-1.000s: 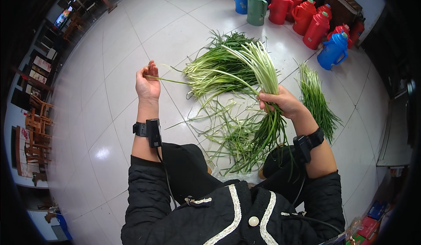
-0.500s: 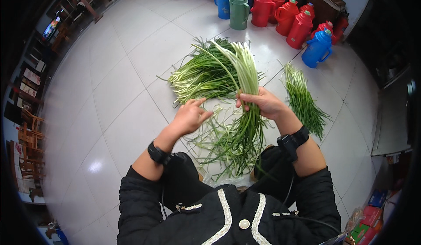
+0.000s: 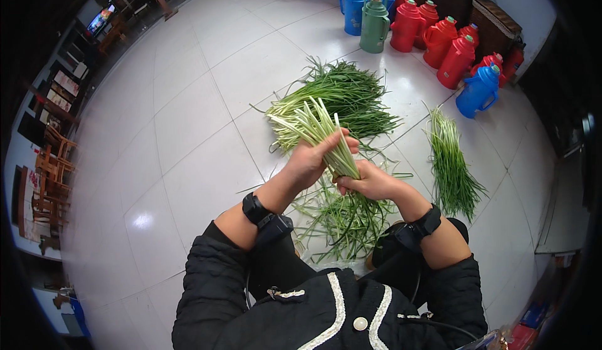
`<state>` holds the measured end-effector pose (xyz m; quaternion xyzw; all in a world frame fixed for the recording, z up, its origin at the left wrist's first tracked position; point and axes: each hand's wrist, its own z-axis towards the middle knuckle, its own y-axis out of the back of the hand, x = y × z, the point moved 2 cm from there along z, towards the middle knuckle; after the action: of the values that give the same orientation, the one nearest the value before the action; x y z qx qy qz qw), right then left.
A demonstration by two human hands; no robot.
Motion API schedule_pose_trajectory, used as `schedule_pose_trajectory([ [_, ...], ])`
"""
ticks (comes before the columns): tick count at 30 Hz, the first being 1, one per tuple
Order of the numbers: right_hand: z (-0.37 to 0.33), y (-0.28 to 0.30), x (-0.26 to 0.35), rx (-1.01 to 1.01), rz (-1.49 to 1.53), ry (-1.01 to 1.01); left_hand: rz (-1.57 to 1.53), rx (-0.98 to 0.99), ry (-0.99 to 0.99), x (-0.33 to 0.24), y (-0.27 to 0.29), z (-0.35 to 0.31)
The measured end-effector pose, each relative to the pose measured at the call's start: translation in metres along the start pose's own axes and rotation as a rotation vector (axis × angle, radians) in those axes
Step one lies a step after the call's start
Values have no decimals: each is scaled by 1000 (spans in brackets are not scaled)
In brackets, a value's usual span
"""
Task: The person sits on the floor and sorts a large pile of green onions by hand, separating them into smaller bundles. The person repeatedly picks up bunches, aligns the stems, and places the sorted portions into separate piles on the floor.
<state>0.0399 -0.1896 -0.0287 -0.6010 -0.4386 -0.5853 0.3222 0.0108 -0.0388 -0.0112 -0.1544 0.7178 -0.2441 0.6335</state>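
Observation:
Both my hands grip one bunch of garlic chives [image 3: 312, 123], its pale stem ends pointing up and away from me. My left hand [image 3: 312, 159] is wrapped around the white stems. Just below and to the right, my right hand [image 3: 371, 180] closes around the lower part of the bunch, and the green leaves hang beneath it, partly hidden. Beyond my hands, a big heap of chives [image 3: 354, 90] lies on the floor. Loose leaf scraps [image 3: 342, 228] are scattered between my knees, under the held bunch.
A smaller chive bundle [image 3: 453, 168] lies on the tiled floor [image 3: 194, 156] to the right. Several thermos flasks in red, blue and green stand at the back right, the nearest being a blue flask [image 3: 478, 93]. Wooden chairs [image 3: 53, 174] line the far left.
My left hand has moved from beside the bunch onto its stems and closed. The bunch now tilts leftward and sits lower, still in my right hand. The whole view has shifted slightly.

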Motion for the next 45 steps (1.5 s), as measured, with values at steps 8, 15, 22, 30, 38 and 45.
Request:
schedule_pose_trajectory([
  [8, -5, 11, 2, 7, 2, -24, -116, -253, -223, -53, 67, 19],
  [15, -18, 50, 3, -216, 458, 44, 143, 101, 29, -6, 43, 22],
  [22, -15, 66, 11, -301, 941, 187, 419, 506, 318, 49, -41, 13],
  [30, -52, 174, -16, -660, 1220, 244, 87, 394, 551, 59, -6, -9],
  [38, -129, 250, -19, -953, 1104, 288, 47, 314, 712, 74, 35, -14],
  [45, -257, 308, 4, -1127, 742, 136, 24, 29, 618, 117, 117, 3],
])
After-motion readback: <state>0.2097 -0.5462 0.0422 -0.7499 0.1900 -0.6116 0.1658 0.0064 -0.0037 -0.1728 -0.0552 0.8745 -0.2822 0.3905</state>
